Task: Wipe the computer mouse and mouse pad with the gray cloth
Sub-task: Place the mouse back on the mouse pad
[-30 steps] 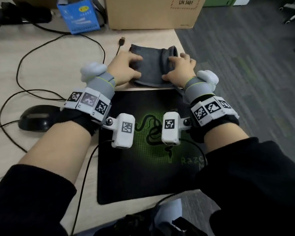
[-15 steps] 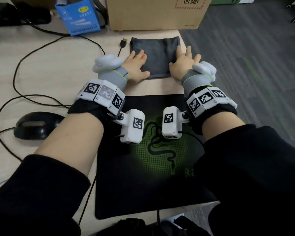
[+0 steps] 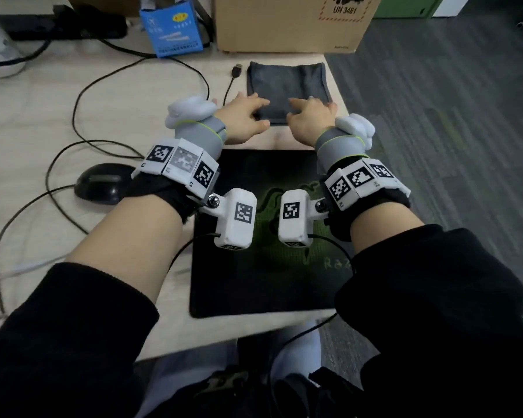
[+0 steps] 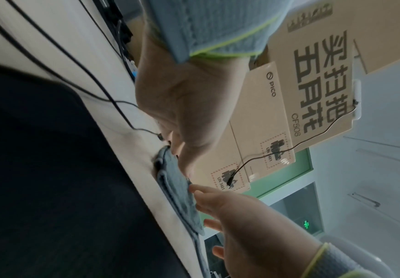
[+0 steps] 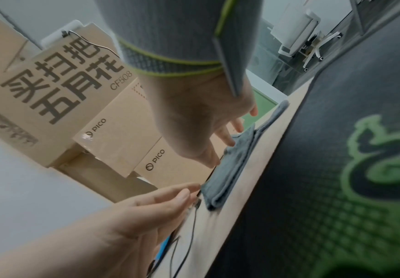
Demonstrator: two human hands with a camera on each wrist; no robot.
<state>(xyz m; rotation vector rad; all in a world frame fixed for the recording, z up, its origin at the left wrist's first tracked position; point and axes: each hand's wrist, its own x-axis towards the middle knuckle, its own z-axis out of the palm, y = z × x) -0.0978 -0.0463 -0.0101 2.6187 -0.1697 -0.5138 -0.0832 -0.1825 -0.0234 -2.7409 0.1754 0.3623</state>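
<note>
Gray cloth [image 3: 286, 86]: folded, soft, light, limp; take at near edge. Left hand [image 3: 244, 119], right hand [image 3: 310, 115]: fingers extended, resting on it, ungripped.

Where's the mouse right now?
In the head view the mouse sits on the desk left of the mouse pad, beside the left forearm, untouched.

Desk [image 3: 58, 95] carries mouse pad [image 3: 254, 282], mouse [image 3: 100, 185], gray cloth [image 3: 287, 82]

Pale wooden desk [image 3: 118, 95], gray striped carpet [image 3: 450, 122]
</note>
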